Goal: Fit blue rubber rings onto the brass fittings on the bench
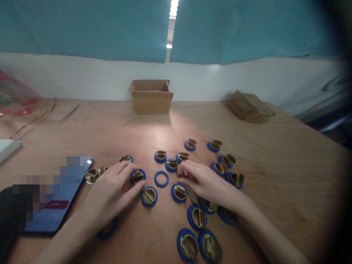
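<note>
My left hand point(117, 183) has its thumb and fingers around a blue ring with a gold hinged clip point(138, 177) on the table. A similar clipped ring point(149, 197) lies just below the thumb. Between my hands is a bare blue ring point(161, 179) with no metal in it. My right hand point(199, 179) is closed, fingertips curled together; what they hold, if anything, is hidden. Close to its fingertips are another clipped ring point(179, 193) and one behind point(172, 165). Loose gold clips point(92, 175) lie left of my left hand.
Several more clipped rings point(197, 217) spread to the right and front. A phone point(63, 201) lies at left. An open cardboard box point(152, 102) stands at the back, with a crumpled brown carton point(250, 106) at back right. A plastic bag point(15, 95) sits at far left.
</note>
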`<state>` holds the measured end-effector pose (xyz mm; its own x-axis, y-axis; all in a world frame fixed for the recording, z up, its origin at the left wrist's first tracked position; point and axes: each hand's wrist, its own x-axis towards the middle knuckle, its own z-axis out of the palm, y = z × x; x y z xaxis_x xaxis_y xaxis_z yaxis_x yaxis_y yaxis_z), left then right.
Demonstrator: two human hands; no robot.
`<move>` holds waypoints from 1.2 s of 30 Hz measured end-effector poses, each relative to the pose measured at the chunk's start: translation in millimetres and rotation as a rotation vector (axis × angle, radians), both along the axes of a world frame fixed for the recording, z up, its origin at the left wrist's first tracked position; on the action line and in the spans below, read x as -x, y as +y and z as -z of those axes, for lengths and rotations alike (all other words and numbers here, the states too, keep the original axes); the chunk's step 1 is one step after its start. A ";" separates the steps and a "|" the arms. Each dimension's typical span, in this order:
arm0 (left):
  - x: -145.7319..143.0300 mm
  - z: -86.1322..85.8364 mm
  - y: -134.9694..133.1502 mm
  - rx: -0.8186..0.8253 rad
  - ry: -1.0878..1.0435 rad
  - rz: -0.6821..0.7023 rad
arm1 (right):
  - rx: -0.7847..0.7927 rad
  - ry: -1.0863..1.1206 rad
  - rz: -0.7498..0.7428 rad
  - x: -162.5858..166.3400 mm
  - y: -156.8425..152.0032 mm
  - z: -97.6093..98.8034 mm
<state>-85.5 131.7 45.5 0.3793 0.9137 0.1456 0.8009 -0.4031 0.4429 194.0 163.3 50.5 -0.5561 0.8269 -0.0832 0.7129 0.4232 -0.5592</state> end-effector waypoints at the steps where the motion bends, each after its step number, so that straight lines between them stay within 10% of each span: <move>1: 0.4 0.7 0.1 -0.004 0.011 0.017 | 0.000 0.004 0.001 -0.3 0.0 0.9; 26: -1.3 8.7 2.4 -0.141 0.196 0.043 | -0.009 -0.014 0.005 1.1 -0.5 0.5; 36: 0.9 6.2 -0.9 -0.286 -0.055 0.031 | -0.026 0.004 0.015 -1.7 0.2 -5.9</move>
